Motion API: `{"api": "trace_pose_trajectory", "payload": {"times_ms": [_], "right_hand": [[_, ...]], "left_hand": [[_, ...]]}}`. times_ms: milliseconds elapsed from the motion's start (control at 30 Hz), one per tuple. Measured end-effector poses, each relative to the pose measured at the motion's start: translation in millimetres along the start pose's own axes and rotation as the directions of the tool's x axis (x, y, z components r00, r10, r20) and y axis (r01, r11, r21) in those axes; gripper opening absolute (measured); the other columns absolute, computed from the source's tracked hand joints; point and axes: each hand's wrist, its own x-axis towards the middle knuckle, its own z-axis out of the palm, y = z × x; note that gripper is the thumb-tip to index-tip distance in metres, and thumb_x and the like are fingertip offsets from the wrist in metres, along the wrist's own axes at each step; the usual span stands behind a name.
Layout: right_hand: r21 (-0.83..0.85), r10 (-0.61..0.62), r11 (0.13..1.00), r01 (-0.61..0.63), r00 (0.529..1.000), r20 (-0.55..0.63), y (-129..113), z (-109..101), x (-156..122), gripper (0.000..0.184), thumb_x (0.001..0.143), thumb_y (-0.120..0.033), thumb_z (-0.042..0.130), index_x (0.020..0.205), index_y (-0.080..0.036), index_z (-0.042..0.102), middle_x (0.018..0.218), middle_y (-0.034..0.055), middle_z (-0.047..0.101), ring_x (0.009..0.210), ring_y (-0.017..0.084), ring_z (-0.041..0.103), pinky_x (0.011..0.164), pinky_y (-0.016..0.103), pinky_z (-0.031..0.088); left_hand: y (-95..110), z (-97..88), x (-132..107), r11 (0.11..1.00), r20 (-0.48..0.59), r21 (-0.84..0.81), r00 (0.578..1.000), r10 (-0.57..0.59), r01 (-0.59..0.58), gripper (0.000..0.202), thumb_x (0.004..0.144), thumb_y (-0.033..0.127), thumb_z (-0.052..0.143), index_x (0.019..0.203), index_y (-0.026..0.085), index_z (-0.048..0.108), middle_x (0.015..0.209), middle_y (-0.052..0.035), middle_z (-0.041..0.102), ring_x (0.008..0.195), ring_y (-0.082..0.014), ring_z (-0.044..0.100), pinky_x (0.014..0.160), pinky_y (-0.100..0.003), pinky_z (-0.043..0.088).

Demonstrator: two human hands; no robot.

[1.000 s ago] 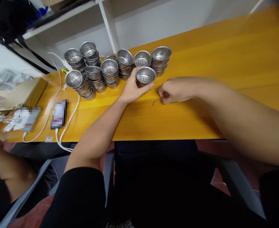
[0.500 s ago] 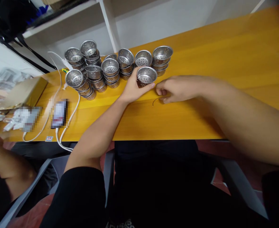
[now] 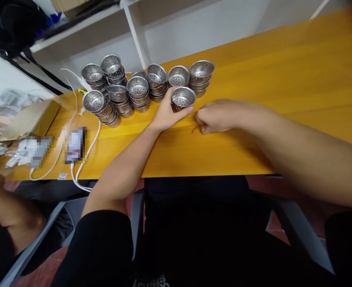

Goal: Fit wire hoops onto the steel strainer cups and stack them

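My left hand point(image 3: 165, 114) is wrapped round a small perforated steel cup point(image 3: 182, 98) that stands upright on the orange table point(image 3: 283, 79). Just right of it, my right hand point(image 3: 216, 116) is closed in a pinch on a thin curved wire point(image 3: 195, 128) lying on the tabletop. One end of the wire sticks out to the left of my fingers. Behind my left hand stand several stacks of the same steel cups point(image 3: 138, 87).
A phone point(image 3: 75, 145) and white cables point(image 3: 88, 153) lie on the left part of the table, with a cardboard box point(image 3: 29, 117) and crumpled paper beyond. Another person's arm point(image 3: 11, 211) shows at the lower left. A white shelf point(image 3: 134, 28) stands behind the table.
My right hand shifted slightly left and closed tighter on the wire. My left hand keeps its hold on the cup; the view dropped a little.
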Motion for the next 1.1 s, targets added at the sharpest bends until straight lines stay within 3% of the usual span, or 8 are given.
{"api": "trace_pose_trajectory", "payload": {"times_ms": [133, 300, 533, 600, 700, 800, 900, 1100], "right_hand": [[0.041, -0.027, 0.999, 0.028, 0.999, -0.020, 8.7, 6.7, 1.2, 0.025, 0.110, -0.025, 0.086, 0.090, -0.024, 0.071, 0.097, 0.0122, 0.083, 0.076, 0.025, 0.060, 0.072, 0.041, 0.039], [0.282, -0.065, 0.954, 0.099, 0.990, -0.128, 38.3, 20.1, 7.4, 0.024, 0.106, -0.021, 0.083, 0.094, -0.027, 0.064, 0.088, 0.0040, 0.075, 0.078, 0.025, 0.063, 0.079, 0.041, 0.044], [0.683, -0.013, 0.712, 0.165, 0.975, -0.222, 71.6, 34.9, 13.0, 0.025, 0.102, -0.038, 0.091, 0.122, -0.028, 0.080, 0.105, 0.0056, 0.084, 0.093, 0.028, 0.075, 0.084, 0.042, 0.059], [0.735, 0.011, 0.649, 0.197, 0.963, -0.269, 75.6, 36.4, 12.2, 0.030, 0.101, -0.033, 0.089, 0.129, -0.025, 0.082, 0.107, 0.0068, 0.085, 0.093, 0.026, 0.075, 0.086, 0.042, 0.060], [0.768, 0.086, 0.609, 0.200, 0.945, -0.314, 81.7, 40.1, 14.5, 0.016, 0.104, -0.023, 0.086, 0.120, -0.023, 0.083, 0.097, 0.0066, 0.084, 0.089, 0.025, 0.074, 0.087, 0.043, 0.061], [0.792, 0.199, 0.565, 0.231, 0.893, -0.403, 91.1, 49.9, 26.1, 0.005, 0.112, -0.024, 0.088, 0.113, -0.024, 0.083, 0.087, 0.0048, 0.080, 0.076, 0.022, 0.071, 0.080, 0.042, 0.062], [0.764, 0.250, 0.548, 0.340, 0.806, -0.537, 101.0, 61.3, 40.6, 0.013, 0.117, -0.031, 0.097, 0.110, -0.025, 0.087, 0.094, 0.0064, 0.083, 0.077, 0.022, 0.070, 0.082, 0.042, 0.065], [0.704, 0.270, 0.567, 0.428, 0.710, -0.650, 103.3, 61.8, 42.4, 0.007, 0.125, -0.025, 0.095, 0.118, -0.025, 0.093, 0.090, 0.0037, 0.078, 0.072, 0.019, 0.055, 0.075, 0.040, 0.055]], "left_hand": [[3.8, -0.7, 0.4, 1.000, 0.024, -0.004, 1.000, 0.003, -0.003, 0.129, 0.104, 0.120, 0.063, 0.192, 0.032, 0.032, 0.186, -0.0211, 0.061, 0.171, -0.0412, 0.072, 0.152, -0.067, 0.055], [1.6, -4.4, -1.4, 0.999, 0.010, 0.008, 0.999, 0.035, -0.035, 0.127, 0.107, 0.112, 0.074, 0.196, 0.032, 0.032, 0.189, -0.0218, 0.059, 0.175, -0.0425, 0.068, 0.154, -0.067, 0.052], [19.0, -5.8, 4.6, 1.000, -0.028, -0.014, 0.999, 0.021, -0.021, 0.132, 0.095, 0.119, 0.078, 0.187, 0.031, 0.046, 0.172, -0.0178, 0.072, 0.160, -0.0410, 0.078, 0.148, -0.068, 0.059], [25.8, -6.4, 5.6, 1.000, -0.022, -0.010, 1.000, 0.004, -0.004, 0.129, 0.097, 0.118, 0.078, 0.188, 0.031, 0.047, 0.170, -0.0168, 0.073, 0.160, -0.0405, 0.079, 0.148, -0.070, 0.059], [22.6, -5.6, 5.6, 0.999, -0.047, -0.039, 0.999, 0.004, -0.006, 0.130, 0.095, 0.116, 0.083, 0.187, 0.032, 0.046, 0.169, -0.0168, 0.072, 0.160, -0.0409, 0.078, 0.148, -0.071, 0.058], [4.2, -1.9, 6.2, 0.998, -0.049, -0.031, 0.998, 0.045, -0.046, 0.131, 0.101, 0.117, 0.075, 0.193, 0.034, 0.034, 0.178, -0.0181, 0.066, 0.168, -0.0412, 0.074, 0.151, -0.068, 0.056], [-10.6, 1.9, 7.7, 0.995, -0.067, -0.052, 0.994, 0.087, -0.091, 0.125, 0.107, 0.116, 0.064, 0.197, 0.037, 0.028, 0.183, -0.0169, 0.063, 0.172, -0.0402, 0.073, 0.150, -0.065, 0.056], [19.8, -4.8, 5.5, 0.998, -0.162, -0.056, 0.986, 0.032, -0.042, 0.103, 0.103, 0.102, 0.092, 0.173, 0.031, 0.065, 0.172, -0.0168, 0.074, 0.165, -0.0417, 0.078, 0.146, -0.069, 0.063]]}}
